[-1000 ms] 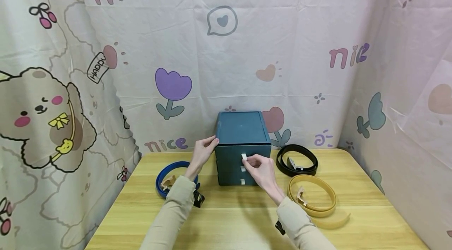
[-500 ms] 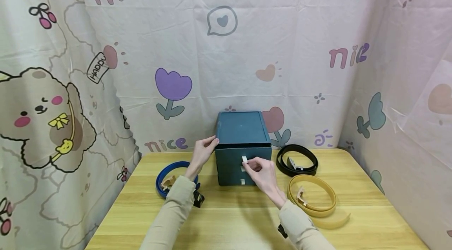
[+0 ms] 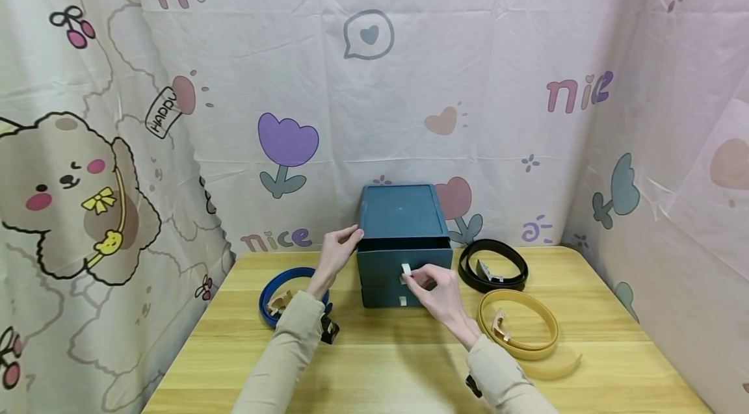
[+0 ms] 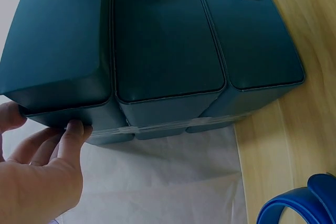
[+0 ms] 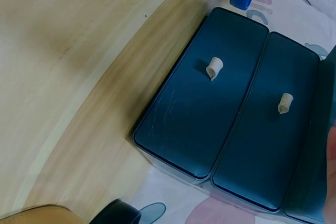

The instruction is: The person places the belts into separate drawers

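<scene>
1. Yellow belt (image 3: pixel 523 354): coiled on table (image 3: pixel 374 368), right of cabinet (image 3: pixel 400 209).
2. Blue belt (image 3: pixel 264 297): coiled left of cabinet, partly behind beige sleeve (image 3: pixel 292 329).
3. Right hand (image 3: pixel 439 290): grip pinches white tab (image 3: pixel 406 269) of top drawer (image 3: pixel 377 264); drawer partly out, dark gap above its front.
4. Left hand (image 3: pixel 335 255): grip holds cabinet's upper left front edge.
5. Cabinet: dark teal, lower two drawer fronts flush with each other.
6. Black belt (image 3: pixel 497 286): coiled near cabinet's right side.
7. Printed cloth (image 3: pixel 374 108): behind table.

The dark teal, box-shaped drawer unit (image 3: pixel 400 219) looks like smooth, low-sheen plastic. Beneath it, the yellow, flat surface (image 3: pixel 363 368) shows smooth wood grain; behind it hangs creased, matt, white printed cloth (image 3: pixel 374 108).
</scene>
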The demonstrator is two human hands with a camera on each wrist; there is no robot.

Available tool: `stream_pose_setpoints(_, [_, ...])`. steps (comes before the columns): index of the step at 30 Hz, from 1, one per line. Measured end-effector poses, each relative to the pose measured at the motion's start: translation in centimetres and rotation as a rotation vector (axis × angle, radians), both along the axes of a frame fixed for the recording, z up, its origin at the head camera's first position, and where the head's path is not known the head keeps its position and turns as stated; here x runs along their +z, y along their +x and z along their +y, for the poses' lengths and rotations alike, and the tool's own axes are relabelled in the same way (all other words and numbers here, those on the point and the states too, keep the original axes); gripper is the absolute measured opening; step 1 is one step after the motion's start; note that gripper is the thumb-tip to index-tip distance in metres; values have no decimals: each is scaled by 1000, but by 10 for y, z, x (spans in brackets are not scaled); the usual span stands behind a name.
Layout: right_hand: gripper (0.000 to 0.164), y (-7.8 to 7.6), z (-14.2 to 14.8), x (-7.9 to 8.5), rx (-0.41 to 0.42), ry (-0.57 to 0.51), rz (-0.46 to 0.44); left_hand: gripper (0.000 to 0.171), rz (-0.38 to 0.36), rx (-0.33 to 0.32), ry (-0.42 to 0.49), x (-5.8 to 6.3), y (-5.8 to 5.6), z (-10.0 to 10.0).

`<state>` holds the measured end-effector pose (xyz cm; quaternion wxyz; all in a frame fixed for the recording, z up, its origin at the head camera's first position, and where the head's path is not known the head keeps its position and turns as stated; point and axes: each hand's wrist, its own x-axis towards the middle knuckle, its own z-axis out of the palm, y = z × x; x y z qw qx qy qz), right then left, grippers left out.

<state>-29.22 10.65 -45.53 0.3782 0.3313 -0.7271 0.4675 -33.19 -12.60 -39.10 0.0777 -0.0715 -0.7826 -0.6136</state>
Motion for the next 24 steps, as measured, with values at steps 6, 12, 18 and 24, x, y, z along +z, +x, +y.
stream_pose_setpoints(6, [21,6,-1,5,10,13,48,46,-10,-1,5,1,0,0])
stream_pose_setpoints(12, [23,23,-2,22,49,21,77,46,-13,-5,0,2,0,0])
stream_pose_setpoints(18, [24,33,1,32,94,45,92,47,-7,-15,1,-1,-2,0])
stream_pose_setpoints(24, [25,35,3,33,124,64,101,54,53,-22,-12,-1,3,-1])
